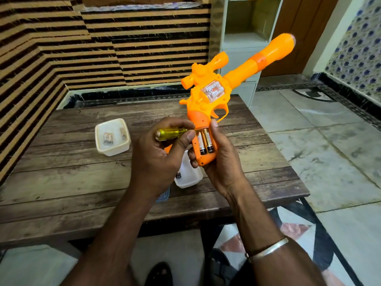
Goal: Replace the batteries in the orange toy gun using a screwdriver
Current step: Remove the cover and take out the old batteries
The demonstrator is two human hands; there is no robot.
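Showing two batteries (205, 142) in orange toy gun (214, 93) open grip

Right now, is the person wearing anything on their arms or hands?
No sleeves show on either arm, and the left hand and right hand wear no gloves. The only thing worn is a thin, plain silver bangle around the right wrist.

Batteries (204, 141) in toy gun (210, 93) (side by side), tub (115, 150) on table (61, 172) to left, seemingly holding more
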